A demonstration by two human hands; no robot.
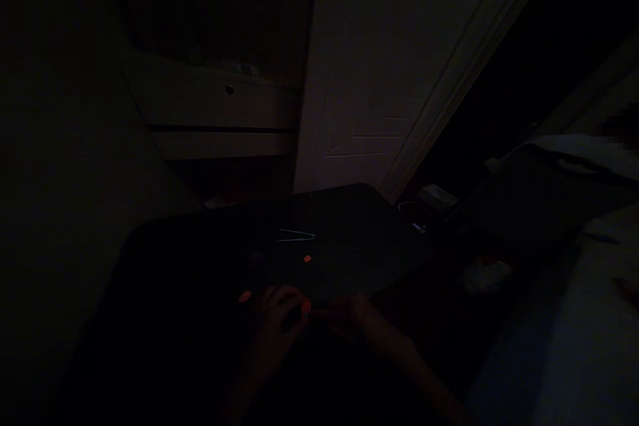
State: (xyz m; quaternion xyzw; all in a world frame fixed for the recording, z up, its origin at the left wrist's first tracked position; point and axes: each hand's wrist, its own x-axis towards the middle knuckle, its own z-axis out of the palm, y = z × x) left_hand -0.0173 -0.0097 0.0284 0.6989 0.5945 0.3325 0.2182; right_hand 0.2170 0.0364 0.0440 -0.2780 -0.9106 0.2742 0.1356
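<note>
The room is very dark. My left hand [277, 329] and my right hand [349, 319] meet over a dark table [190, 266], fingers curled toward each other. A small orange piece [305, 308] sits between their fingertips, seemingly pinched by the left hand. What the right fingers hold is hidden in the gloom. Two more orange pieces lie on the table, one [307, 258] just beyond the hands and one [244, 296] to the left. Thin metal tweezers [297, 235] lie farther back.
A pale drawer unit with a knob [229, 89] stands behind the table, and a white door [379, 80] beside it. Dim objects, a small box [436, 196] among them, lie at the right. A light bed surface [574, 319] fills the right side.
</note>
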